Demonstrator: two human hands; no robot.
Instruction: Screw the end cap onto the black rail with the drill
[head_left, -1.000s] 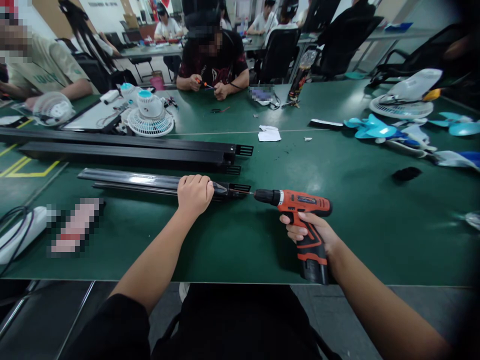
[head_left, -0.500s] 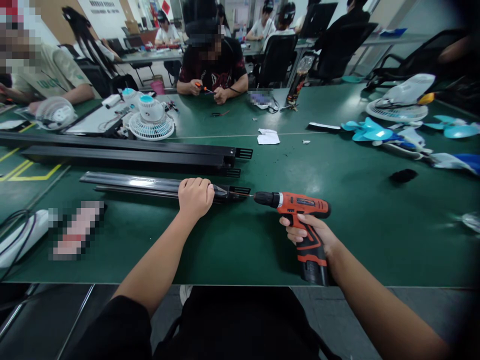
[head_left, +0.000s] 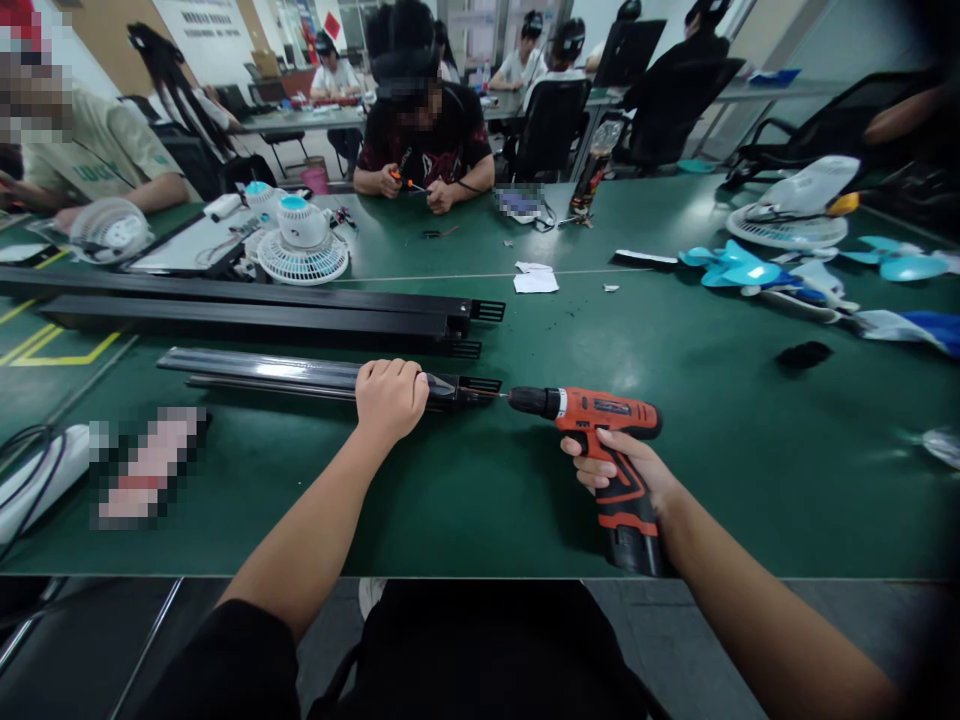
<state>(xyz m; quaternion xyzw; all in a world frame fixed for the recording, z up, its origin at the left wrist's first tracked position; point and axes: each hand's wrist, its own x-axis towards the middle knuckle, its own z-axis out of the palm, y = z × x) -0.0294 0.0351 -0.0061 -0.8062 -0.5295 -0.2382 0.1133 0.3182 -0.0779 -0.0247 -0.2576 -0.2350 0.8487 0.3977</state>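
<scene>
My left hand [head_left: 391,398] is wrapped over a glossy black bar [head_left: 262,368] that lies on the green table, close to its slotted right end [head_left: 480,386]. In my right hand [head_left: 619,462] is an orange and black cordless drill [head_left: 609,408], gripped by its handle and pointing left. Its black chuck [head_left: 531,401] carries a thin bit that reaches the slotted end of the bar. Whether the bit touches a screw there is too small to make out.
Behind the held bar lie more long black bars [head_left: 255,318]. White fan parts [head_left: 303,250] stand at the back left, blue fan blades [head_left: 731,265] at the right. A paper scrap [head_left: 535,278] lies mid-table. Opposite, a person [head_left: 427,130] holds an orange-handled tool.
The view has shifted very slightly. Both hands, the bar and the drill keep nearly the same places, with the bit still at the bar's end.
</scene>
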